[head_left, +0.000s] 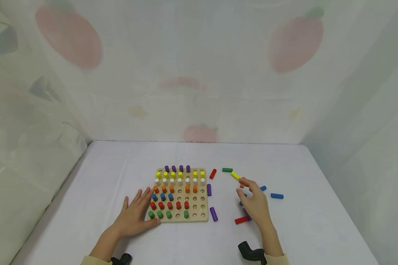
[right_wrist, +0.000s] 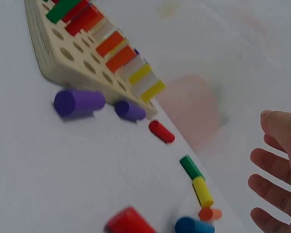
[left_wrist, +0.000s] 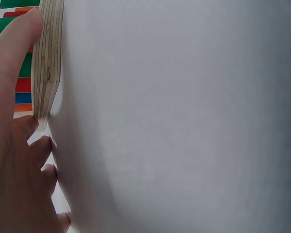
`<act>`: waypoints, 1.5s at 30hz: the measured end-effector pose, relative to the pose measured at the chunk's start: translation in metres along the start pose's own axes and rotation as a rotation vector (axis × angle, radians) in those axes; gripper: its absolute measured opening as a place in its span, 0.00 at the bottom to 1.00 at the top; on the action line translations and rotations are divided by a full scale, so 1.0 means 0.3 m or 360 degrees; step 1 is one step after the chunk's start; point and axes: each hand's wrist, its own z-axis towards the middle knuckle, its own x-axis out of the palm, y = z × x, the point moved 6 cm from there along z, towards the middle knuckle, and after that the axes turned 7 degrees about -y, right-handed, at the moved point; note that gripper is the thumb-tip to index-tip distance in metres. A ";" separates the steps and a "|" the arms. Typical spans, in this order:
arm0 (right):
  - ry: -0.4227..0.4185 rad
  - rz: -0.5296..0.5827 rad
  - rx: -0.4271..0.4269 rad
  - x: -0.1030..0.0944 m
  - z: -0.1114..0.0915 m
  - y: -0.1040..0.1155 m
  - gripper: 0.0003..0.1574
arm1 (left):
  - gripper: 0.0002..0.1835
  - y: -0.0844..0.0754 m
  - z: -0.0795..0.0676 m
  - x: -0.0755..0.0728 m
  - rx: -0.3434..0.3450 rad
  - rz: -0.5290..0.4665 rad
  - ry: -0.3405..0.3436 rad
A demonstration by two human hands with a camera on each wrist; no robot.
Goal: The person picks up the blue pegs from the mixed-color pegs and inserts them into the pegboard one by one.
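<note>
A wooden peg board (head_left: 199, 219) holds rows of coloured pegs, with some bare holes mainly toward the right. My left hand (head_left: 132, 217) rests against its left side, fingers spread; the thumb touches the near left corner, also seen in the left wrist view. To the right of the board, my right hand (head_left: 256, 204) hovers over loose pegs with loosely bent fingers. Nothing shows between its thumb and fingers in the right wrist view. Close to its fingertips lie a yellow peg (head_left: 234, 176) and an orange peg (head_left: 241, 186). The hand partly hides a blue peg and a purple peg.
Two purple pegs (head_left: 209, 190) lie along the board's right side. Farther back are a red peg (head_left: 213, 173) and a green peg (head_left: 227, 170). Another red peg (head_left: 241, 220) lies nearer, and a blue peg (head_left: 277, 196) lies right of the hand. White cloth covers the table (head_left: 318, 221).
</note>
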 end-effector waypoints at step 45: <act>0.0208 -0.0546 0.0146 0.024 -0.089 -0.138 0.33 | 0.56 0.005 0.002 0.010 -0.0021 -0.0008 0.0005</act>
